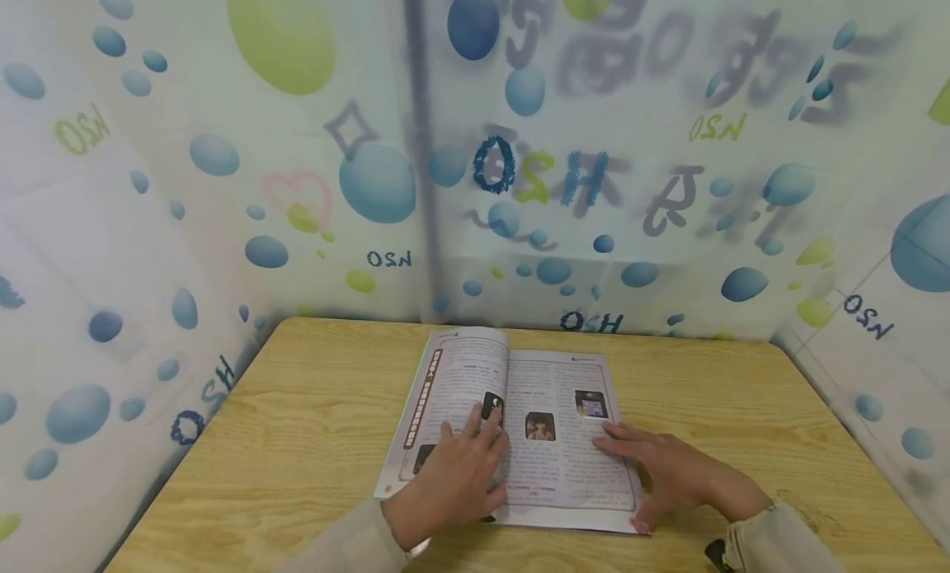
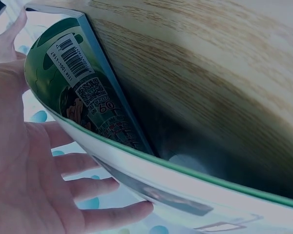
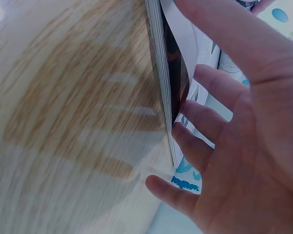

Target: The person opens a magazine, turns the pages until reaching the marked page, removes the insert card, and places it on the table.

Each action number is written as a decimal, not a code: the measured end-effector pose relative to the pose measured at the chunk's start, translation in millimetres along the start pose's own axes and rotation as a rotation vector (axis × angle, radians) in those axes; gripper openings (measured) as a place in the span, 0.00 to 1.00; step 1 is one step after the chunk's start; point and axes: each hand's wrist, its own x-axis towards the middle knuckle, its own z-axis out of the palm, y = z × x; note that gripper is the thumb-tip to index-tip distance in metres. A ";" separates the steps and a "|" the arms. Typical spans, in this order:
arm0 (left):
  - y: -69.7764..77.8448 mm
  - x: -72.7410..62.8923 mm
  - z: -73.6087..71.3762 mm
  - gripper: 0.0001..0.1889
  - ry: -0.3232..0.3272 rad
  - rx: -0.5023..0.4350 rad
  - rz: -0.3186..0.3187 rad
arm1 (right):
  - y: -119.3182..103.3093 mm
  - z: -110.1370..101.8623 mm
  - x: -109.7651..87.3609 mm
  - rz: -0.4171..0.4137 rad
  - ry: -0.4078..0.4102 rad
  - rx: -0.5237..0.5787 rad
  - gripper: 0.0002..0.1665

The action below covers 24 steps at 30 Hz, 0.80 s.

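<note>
An open magazine (image 1: 552, 474) with text columns and small photos lies on the wooden table. My left hand (image 1: 456, 470) rests on its left page, fingers spread near the spine. From the left wrist view, the magazine's left side bows up off the table, showing a green back cover (image 2: 100, 102) with a barcode; the left hand (image 2: 34, 161) lies along its outer face. At the right page's edge, my right hand (image 1: 671, 470) touches the paper with extended fingers, its thumb by the lower corner. A loose page (image 3: 185, 44) bends up beside the right hand (image 3: 234, 131).
Bare wood of the table (image 1: 297, 425) extends on both sides of the magazine. A patterned curtain (image 1: 594, 227) with blue and green drops hangs behind and along the sides. A small dark object (image 1: 717, 554) shows at the right sleeve (image 1: 779, 544).
</note>
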 end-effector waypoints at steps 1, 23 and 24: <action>0.1 0.0 0.1 0.33 0.003 0.000 0.000 | -0.4 0.0 0.0 0.003 0.001 -0.001 0.66; 8.0 2.3 3.7 0.63 0.024 -0.005 -0.031 | -3.1 0.9 -0.1 -0.061 0.084 -0.089 0.54; 8.3 2.1 3.7 0.63 0.024 0.003 -0.032 | -3.4 0.7 0.0 -0.061 0.084 -0.083 0.54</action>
